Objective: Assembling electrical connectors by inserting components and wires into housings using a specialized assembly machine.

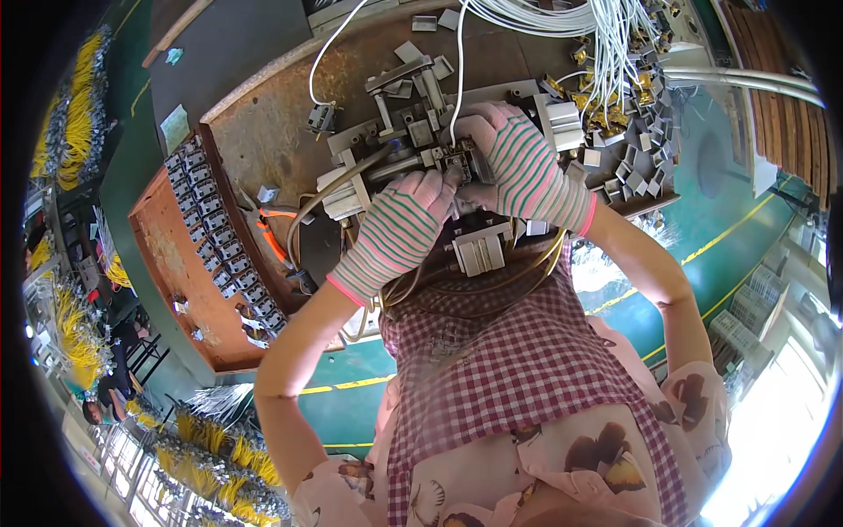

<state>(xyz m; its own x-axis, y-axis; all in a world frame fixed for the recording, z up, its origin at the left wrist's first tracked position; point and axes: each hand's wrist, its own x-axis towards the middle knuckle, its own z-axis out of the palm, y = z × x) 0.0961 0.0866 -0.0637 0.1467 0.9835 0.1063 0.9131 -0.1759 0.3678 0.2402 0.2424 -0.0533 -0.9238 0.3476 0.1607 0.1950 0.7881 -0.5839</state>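
Both my hands wear white-and-pink knit gloves with green stripes and meet at a metal clamping fixture (421, 132) on the bench. The fingers of my left hand (399, 227) are pinched together at the middle of the fixture; what lies in them is too small and covered to name. From the other side my right hand (525, 167) curls its fingers in at the same spot, its fingertips partly hidden. A white cable (458, 79) runs down beside the right fingers into the fixture. Just below the hands sits a ribbed metal block (479, 253).
A reddish tray (167, 250) with rows of small metal housings stands at the left. Orange-handled pliers (270, 235) lie beside it. Loose metal shells (628, 171) and a bundle of white cables (606, 44) are at the right. A cabled metal housing (321, 119) rests behind my left hand.
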